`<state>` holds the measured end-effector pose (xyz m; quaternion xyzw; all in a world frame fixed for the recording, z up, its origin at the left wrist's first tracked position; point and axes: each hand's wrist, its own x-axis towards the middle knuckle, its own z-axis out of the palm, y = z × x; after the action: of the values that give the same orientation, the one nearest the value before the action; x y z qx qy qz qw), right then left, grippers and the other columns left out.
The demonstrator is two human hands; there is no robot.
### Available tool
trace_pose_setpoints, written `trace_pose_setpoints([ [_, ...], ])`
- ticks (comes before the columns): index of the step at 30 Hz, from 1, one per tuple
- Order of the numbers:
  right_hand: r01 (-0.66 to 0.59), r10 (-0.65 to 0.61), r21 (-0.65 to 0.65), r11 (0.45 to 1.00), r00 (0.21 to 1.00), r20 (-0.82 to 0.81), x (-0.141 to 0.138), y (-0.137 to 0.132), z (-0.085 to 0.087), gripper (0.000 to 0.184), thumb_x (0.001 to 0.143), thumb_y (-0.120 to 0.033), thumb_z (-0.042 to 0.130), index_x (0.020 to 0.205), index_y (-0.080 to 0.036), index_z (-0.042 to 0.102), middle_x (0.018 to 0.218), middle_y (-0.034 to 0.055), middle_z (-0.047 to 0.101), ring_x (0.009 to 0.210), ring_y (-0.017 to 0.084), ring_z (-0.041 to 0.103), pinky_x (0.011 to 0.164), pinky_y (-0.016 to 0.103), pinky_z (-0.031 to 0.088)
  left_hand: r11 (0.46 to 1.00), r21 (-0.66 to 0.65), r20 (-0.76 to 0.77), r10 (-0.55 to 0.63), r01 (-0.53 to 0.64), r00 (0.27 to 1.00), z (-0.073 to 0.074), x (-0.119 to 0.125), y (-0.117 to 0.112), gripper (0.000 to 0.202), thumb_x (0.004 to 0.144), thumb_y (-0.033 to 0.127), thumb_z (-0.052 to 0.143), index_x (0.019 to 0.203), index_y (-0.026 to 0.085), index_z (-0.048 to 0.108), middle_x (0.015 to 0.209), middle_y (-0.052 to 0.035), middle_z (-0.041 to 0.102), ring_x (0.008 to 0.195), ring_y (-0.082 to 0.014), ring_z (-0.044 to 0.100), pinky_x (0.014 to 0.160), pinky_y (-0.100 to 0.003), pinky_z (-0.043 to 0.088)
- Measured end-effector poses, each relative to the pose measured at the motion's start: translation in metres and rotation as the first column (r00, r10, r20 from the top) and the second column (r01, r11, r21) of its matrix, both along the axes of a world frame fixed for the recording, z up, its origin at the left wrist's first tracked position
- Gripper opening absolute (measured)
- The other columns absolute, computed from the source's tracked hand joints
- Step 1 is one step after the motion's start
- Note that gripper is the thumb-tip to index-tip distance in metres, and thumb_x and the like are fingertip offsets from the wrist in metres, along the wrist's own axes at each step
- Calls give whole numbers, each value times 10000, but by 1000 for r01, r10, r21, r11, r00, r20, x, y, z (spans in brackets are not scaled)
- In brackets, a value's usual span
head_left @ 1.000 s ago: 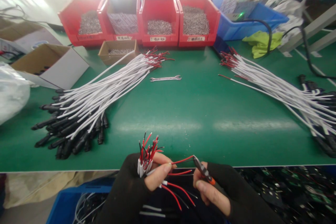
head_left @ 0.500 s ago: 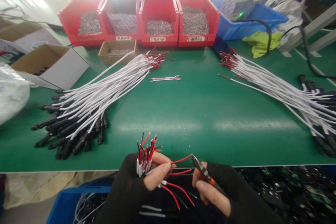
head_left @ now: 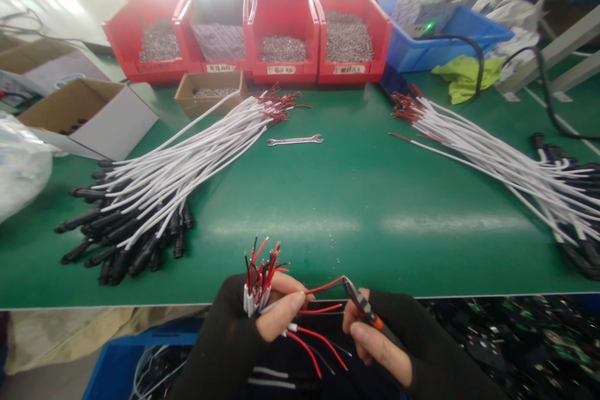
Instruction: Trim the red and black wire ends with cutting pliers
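Four red bins (head_left: 249, 44) line the back of a green tabletop (head_left: 347, 187); in front lies an open-ended wrench (head_left: 295, 140). At right, a blue bin (head_left: 417, 55) stands behind a crumpled yellow-green cloth (head_left: 464, 78).

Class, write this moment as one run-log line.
left hand: holds cable bundle | right hand: holds pliers, tips at red wire end | wrench: lies on green table
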<state>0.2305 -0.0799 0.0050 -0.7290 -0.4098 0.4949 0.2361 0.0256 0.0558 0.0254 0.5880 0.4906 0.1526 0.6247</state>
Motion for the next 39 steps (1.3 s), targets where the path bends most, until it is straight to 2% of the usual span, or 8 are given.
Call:
trace_pose_setpoints([
  [4,10,-11,-42,999,999,-38,-3,7,6,401,937,-606,565,1009,-249,734,910,58,734,838,263,693,800,402,557,999,21,-41,-36,37,998,-5,-2,0,209,831,361,721,774,203,846,671,-50,785,580,-181,673,579,-236,522],
  [9,9,-7,20,1000,997,-80,-7,17,15,367,948,-560,563,849,-247,726,727,4,716,703,200,678,675,288,545,996,31,-40,-81,82,996,-9,-6,2,229,836,378,718,787,196,849,654,-56,777,556,-174,653,551,-231,499],
  [18,22,-28,-38,999,985,-171,-8,16,12,356,967,-541,550,849,-233,687,656,-10,709,642,177,679,650,260,553,996,-11,-17,-88,88,996,-10,-6,3,235,845,380,710,814,190,845,659,-65,776,557,-178,638,537,-242,479],
  [22,11,-11,-1,1000,983,-182,-7,16,12,362,971,-547,549,861,-234,695,656,-8,706,648,183,685,644,268,558,995,-12,-35,-97,97,995,-9,-5,2,267,858,406,698,812,188,843,612,-63,745,553,-181,610,534,-252,449],
  [33,14,-10,34,999,992,-126,-9,17,14,360,959,-540,566,839,-232,707,667,-6,706,652,185,679,625,260,546,998,-56,-31,-27,26,999,-4,2,1,235,794,375,726,768,174,846,623,-71,747,551,-172,586,538,-244,422],
  [37,11,-7,29,1000,992,-124,-8,16,10,355,961,-537,573,831,-231,698,670,-7,699,660,184,679,634,261,549,997,-28,-78,74,-76,994,4,7,-4,237,757,388,716,708,190,838,546,-42,690,521,-155,528,534,-246,382],
  [39,24,-20,25,999,989,-145,-9,16,10,355,961,-541,574,833,-233,695,662,-10,700,644,181,681,625,258,552,993,-31,-72,109,-111,991,5,9,-4,226,748,379,712,701,195,834,567,-40,707,528,-157,541,545,-250,394],
])
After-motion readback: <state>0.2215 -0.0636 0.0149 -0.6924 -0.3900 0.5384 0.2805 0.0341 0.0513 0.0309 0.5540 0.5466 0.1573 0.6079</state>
